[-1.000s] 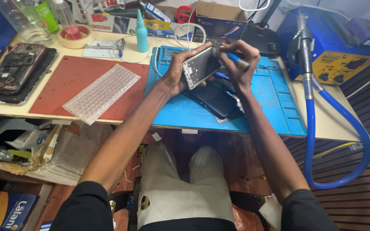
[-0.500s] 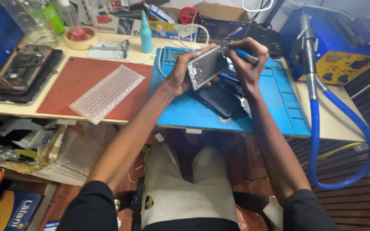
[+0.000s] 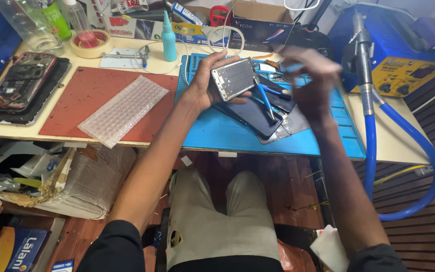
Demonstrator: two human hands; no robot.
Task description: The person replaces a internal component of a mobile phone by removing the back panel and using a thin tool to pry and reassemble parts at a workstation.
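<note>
My left hand (image 3: pixel 203 88) grips a small opened phone body (image 3: pixel 233 78) with a silvery inner plate facing up, held over the blue work mat (image 3: pixel 217 133). My right hand (image 3: pixel 310 83) is motion-blurred to the right of the phone and apart from it; whether it holds anything is unclear. Blue-handled tools (image 3: pixel 267 98) lie on the mat just under the phone. A dark phone screen panel (image 3: pixel 250 117) lies flat below them.
A red mat (image 3: pixel 76 100) with a bubble-wrap sheet (image 3: pixel 124 108) lies left. A disassembled phone (image 3: pixel 18 83) sits at the far left edge. Teal bottle (image 3: pixel 168 43), tape roll (image 3: pixel 90 44) and boxes stand behind. A blue rework station (image 3: pixel 404 55) with hose (image 3: pixel 373 146) is right.
My right hand has pulled away from the phone body toward the right. My left hand has lowered and turned the phone body slightly.
</note>
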